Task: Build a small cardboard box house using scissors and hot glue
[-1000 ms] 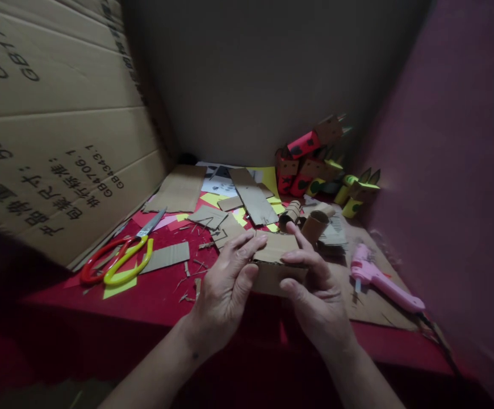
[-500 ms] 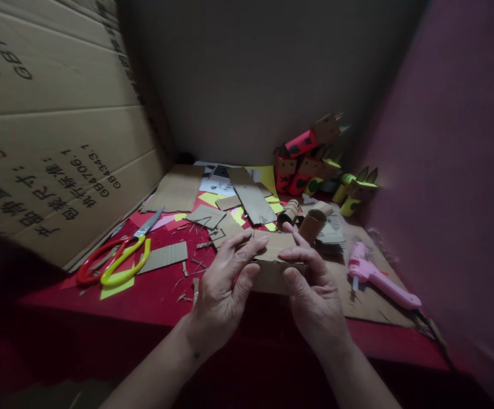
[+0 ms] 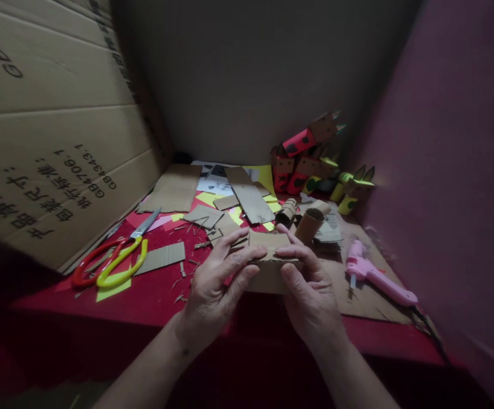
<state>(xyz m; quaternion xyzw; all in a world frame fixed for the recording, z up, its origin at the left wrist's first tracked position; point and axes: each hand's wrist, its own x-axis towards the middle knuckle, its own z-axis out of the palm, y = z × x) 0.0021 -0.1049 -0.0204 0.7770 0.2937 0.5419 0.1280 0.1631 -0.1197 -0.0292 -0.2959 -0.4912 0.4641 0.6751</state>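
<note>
Between my hands is a piece of cardboard (image 3: 268, 276), bent along a crease, with one face upward and one toward me. My left hand (image 3: 219, 284) pinches its left side, thumb on the near face and fingers on top. On the right side my right hand (image 3: 313, 289) grips it the same way, thumb in front. Just beyond my right fingers a brown cardboard tube (image 3: 310, 225) stands upright. A second tube (image 3: 287, 212) with dark bands lies tilted beside it. Part of the cardboard is hidden by my fingers.
Scissors (image 3: 121, 255) with red and yellow handles lie left on the red cloth (image 3: 162, 301), among paper and cardboard scraps. A pink glue gun (image 3: 379, 279) rests on cardboard at right, its cord over the edge. Decorated tube figures (image 3: 302, 162) stand behind. A large carton (image 3: 59, 130) rises at left.
My left hand has shifted slightly left, and its fingers have moved along the cardboard's crease. Both hands still hold the piece. The whole view has slid a little.
</note>
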